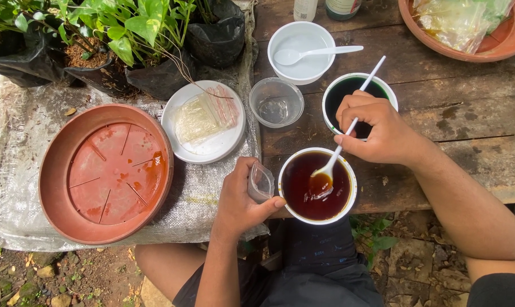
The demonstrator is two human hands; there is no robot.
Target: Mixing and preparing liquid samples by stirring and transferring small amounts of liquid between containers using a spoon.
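Note:
My right hand (379, 129) pinches the handle of a white plastic spoon (340, 150), whose bowl dips into the dark brown liquid of a white bowl (317, 186) at the table's front edge. My left hand (240, 199) grips a small clear plastic bag (261, 182) just left of that bowl, thumb touching its rim. Behind my right hand stands a second white bowl (359, 96) with very dark liquid.
A white bowl with a white spoon (301, 51) and an empty clear cup (276, 102) sit further back. A white plate of small clear bags (204, 120), a terracotta saucer (105, 173) and potted plants (115, 40) lie left. Another saucer with a bag (467, 25) is top right.

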